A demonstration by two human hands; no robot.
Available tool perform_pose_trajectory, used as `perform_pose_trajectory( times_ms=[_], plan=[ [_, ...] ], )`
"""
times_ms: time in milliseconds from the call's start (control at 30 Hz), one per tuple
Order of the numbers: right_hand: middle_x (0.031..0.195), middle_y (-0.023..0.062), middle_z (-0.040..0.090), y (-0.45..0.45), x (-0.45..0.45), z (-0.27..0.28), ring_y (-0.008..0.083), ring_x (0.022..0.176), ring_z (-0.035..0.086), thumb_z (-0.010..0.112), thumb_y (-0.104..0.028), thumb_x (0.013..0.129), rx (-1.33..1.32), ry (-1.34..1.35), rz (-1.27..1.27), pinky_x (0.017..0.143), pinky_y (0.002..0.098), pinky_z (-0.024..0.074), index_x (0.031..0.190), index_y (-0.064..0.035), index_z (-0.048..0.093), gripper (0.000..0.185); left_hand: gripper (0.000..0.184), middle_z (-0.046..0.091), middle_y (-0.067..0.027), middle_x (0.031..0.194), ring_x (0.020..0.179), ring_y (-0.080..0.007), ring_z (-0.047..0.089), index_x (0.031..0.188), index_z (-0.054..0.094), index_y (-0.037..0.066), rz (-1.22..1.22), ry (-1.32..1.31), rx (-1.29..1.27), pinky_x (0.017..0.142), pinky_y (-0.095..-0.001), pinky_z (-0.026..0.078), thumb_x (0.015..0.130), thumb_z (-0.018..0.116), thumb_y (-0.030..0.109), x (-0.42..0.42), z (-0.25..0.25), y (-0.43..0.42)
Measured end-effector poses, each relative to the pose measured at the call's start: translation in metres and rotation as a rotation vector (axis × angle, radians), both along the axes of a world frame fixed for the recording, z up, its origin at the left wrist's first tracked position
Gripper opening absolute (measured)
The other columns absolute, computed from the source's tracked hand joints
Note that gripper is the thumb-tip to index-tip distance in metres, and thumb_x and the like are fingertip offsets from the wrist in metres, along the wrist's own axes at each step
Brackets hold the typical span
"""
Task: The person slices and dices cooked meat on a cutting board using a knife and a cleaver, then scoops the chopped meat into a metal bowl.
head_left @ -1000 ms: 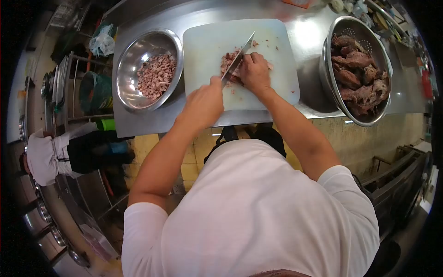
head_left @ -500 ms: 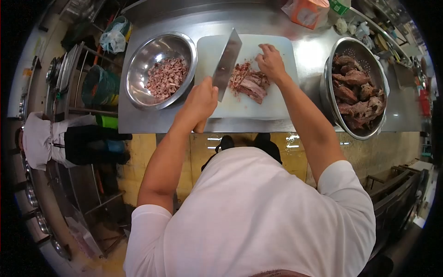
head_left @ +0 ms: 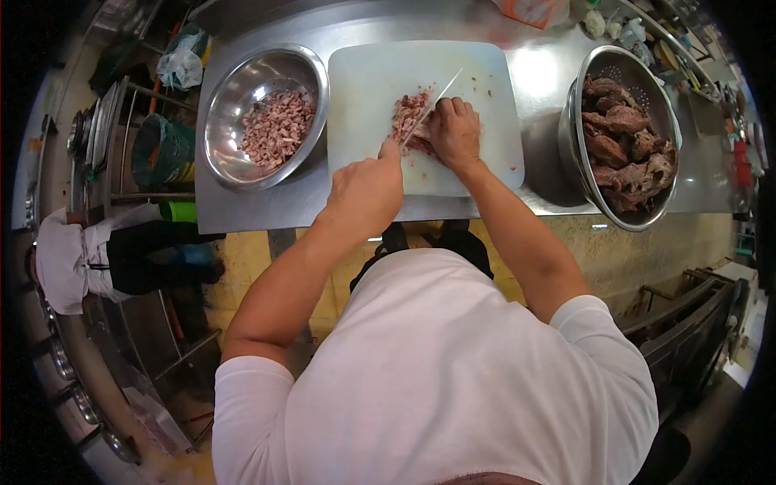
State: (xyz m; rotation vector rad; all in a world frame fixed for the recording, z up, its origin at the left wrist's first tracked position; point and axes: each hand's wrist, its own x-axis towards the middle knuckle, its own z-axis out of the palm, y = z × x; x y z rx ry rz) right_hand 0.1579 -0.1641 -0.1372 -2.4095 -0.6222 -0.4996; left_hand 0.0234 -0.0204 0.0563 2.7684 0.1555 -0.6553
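My left hand [head_left: 365, 190] is wrapped round the handle of a cleaver [head_left: 430, 108], its blade seen nearly edge-on and angled up to the right. The blade stands against the cooked meat [head_left: 418, 142] on a white cutting board [head_left: 362, 89]. My right hand [head_left: 456, 131] rests on the meat just right of the blade, fingers bent over it and hiding much of the piece. Chopped bits [head_left: 411, 105] lie to the left of the blade and beyond it.
A steel bowl [head_left: 222, 121] of diced meat stands left of the board. To the right, a steel colander [head_left: 578, 153] holds large dark meat pieces. A plastic bag [head_left: 533, 10] lies at the back of the steel table [head_left: 537, 121]. Another person [head_left: 77, 259] stands far left.
My right hand has come down onto the meat with its fingers bent. The cleaver has moved right to the meat and turned from its broad side to edge-on.
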Motion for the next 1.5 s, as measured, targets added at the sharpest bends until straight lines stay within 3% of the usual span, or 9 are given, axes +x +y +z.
perform_pose_trajectory(
  times_ms=[167,400,600,700,900,1033,1100,1367,1500],
  plan=[
    [0.091,0.0126,0.059,0.003,0.000,0.008,0.0355,0.089,0.058,0.066,-0.009,0.084,0.036,-0.052,0.020,0.078,0.0487,0.0459,0.094,-0.0072,0.059,0.012,0.022,0.070,-0.0343,0.094,0.093,-0.0505,0.070,0.112,0.049,-0.007,0.031,-0.134,-0.102,0.087,-0.0576,0.053,0.093,0.049,0.004,0.042,-0.076,0.005],
    [0.099,0.0130,0.059,0.001,-0.003,-0.001,0.0344,0.096,0.057,0.067,-0.012,0.083,-0.015,-0.012,-0.003,0.085,0.0476,0.0462,0.101,-0.0060,0.061,0.020,0.019,0.069,-0.0339,0.094,0.096,-0.0508,0.068,0.109,0.050,-0.005,0.004,-0.066,-0.048,0.086,-0.0573,0.052,0.093,0.053,0.005,0.013,-0.019,0.004],
    [0.099,0.0138,0.058,0.000,-0.002,-0.003,0.0345,0.096,0.057,0.066,-0.010,0.083,-0.027,-0.018,0.026,0.086,0.0471,0.0463,0.101,-0.0048,0.061,0.020,0.017,0.068,-0.0358,0.096,0.096,-0.0516,0.067,0.107,0.049,-0.005,-0.012,-0.192,-0.135,0.087,-0.0595,0.050,0.093,0.052,0.005,0.051,-0.078,0.007],
    [0.098,0.0140,0.059,0.000,-0.003,0.000,0.0348,0.096,0.057,0.066,-0.010,0.083,-0.021,-0.006,0.012,0.086,0.0473,0.0460,0.100,-0.0046,0.061,0.019,0.018,0.068,-0.0360,0.098,0.096,-0.0521,0.067,0.108,0.049,-0.005,-0.015,-0.066,-0.059,0.088,-0.0588,0.050,0.095,0.052,0.006,0.035,-0.029,0.005],
    [0.097,0.0140,0.059,0.000,-0.003,-0.003,0.0352,0.096,0.057,0.066,-0.012,0.082,-0.015,-0.012,0.015,0.085,0.0479,0.0455,0.100,-0.0046,0.061,0.020,0.026,0.070,-0.0344,0.101,0.100,-0.0496,0.069,0.113,0.050,-0.008,0.056,-0.105,-0.099,0.091,-0.0557,0.053,0.089,0.053,0.000,0.047,-0.076,-0.001],
    [0.097,0.0140,0.058,0.002,0.000,-0.005,0.0352,0.096,0.057,0.066,-0.012,0.081,-0.035,-0.014,-0.001,0.083,0.0477,0.0453,0.100,-0.0046,0.061,0.020,0.021,0.069,-0.0336,0.099,0.096,-0.0521,0.067,0.112,0.050,-0.005,-0.034,-0.153,-0.102,0.087,-0.0592,0.050,0.099,0.051,0.011,0.053,-0.044,0.008],
    [0.096,0.0140,0.058,0.000,-0.003,-0.006,0.0352,0.095,0.057,0.066,-0.013,0.082,-0.015,-0.053,-0.004,0.082,0.0480,0.0450,0.099,-0.0048,0.060,0.019,0.026,0.070,-0.0342,0.102,0.102,-0.0486,0.069,0.113,0.050,-0.008,0.018,-0.032,-0.074,0.091,-0.0550,0.053,0.089,0.054,0.000,0.034,-0.015,0.005],
    [0.097,0.0137,0.059,-0.007,0.002,-0.003,0.0356,0.094,0.057,0.067,-0.010,0.081,0.062,0.010,0.074,0.083,0.0478,0.0455,0.101,-0.0058,0.061,0.022,0.024,0.070,-0.0327,0.096,0.094,-0.0518,0.067,0.115,0.050,-0.005,0.020,-0.259,-0.190,0.086,-0.0587,0.051,0.101,0.052,0.014,0.062,-0.080,0.014],
    [0.099,0.0128,0.060,-0.021,0.001,0.000,0.0353,0.094,0.057,0.067,-0.009,0.082,0.108,0.042,0.087,0.083,0.0475,0.0461,0.102,-0.0073,0.061,0.020,0.027,0.071,-0.0324,0.099,0.097,-0.0497,0.070,0.116,0.049,-0.009,-0.038,-0.119,-0.103,0.088,-0.0574,0.053,0.093,0.053,0.005,0.030,-0.032,0.009]
  ],
)
